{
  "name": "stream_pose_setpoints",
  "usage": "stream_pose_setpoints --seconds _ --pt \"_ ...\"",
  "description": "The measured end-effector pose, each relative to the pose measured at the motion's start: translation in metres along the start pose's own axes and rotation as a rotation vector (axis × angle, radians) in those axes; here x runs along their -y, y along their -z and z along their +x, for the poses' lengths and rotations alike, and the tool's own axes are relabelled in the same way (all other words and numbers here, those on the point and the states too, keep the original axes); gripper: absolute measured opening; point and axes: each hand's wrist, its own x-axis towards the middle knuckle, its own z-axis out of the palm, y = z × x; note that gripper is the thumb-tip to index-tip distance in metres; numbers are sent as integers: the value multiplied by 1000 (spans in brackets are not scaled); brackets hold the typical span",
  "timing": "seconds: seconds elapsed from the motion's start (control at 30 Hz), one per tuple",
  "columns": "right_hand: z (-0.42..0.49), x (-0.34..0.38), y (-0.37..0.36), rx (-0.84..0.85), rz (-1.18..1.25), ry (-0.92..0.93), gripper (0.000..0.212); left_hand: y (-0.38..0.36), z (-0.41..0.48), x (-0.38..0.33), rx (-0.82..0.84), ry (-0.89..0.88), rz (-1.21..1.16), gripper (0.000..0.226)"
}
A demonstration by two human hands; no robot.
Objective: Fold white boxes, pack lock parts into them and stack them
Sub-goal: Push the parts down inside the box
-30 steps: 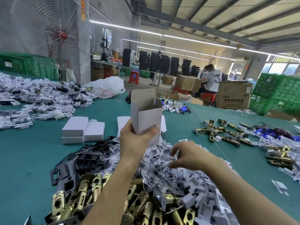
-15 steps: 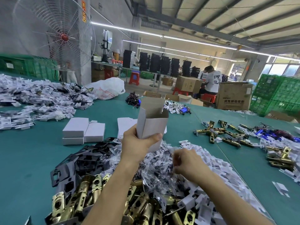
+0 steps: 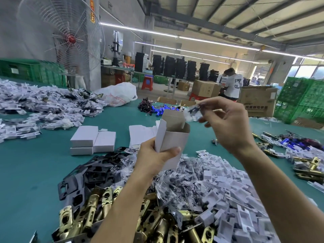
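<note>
My left hand (image 3: 154, 158) grips an upright white box (image 3: 172, 137) by its lower end; its top flap stands open. Just above and to the right of the opening, my right hand (image 3: 226, 123) pinches a small clear bag of dark screws (image 3: 192, 113). Under my arms lie heaps of clear screw bags (image 3: 178, 179), brass latch bolts (image 3: 98, 207), black plates (image 3: 91, 174) and white plastic parts (image 3: 228, 186). Three closed white boxes (image 3: 93, 139) are stacked at the left. Flat box blanks (image 3: 142, 134) lie behind the held box.
The green table (image 3: 31, 172) also carries a big heap of bagged parts (image 3: 43, 107) at the far left, a white plastic sack (image 3: 117, 95), and brass latches (image 3: 308, 167) at the right. Green crates (image 3: 301, 99), cardboard boxes and a seated person stand beyond the far edge.
My right hand has risen from the heap of screw bags with one bag pinched and now holds it at the box's open top. The left hand lifted and tilted the box slightly.
</note>
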Motion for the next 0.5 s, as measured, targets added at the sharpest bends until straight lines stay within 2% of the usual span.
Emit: stream_pose_setpoints --seconds 0.13,0.33,0.5 --pt "-2 4 -7 40 -325 172 14 -1 -3 -5 83 -16 -16 25" --pt "-4 1 -4 216 -498 171 10 -5 -5 -7 190 -53 -19 23" --pt "1 4 -1 461 -569 98 25 -5 -4 -5 190 -96 -9 22"
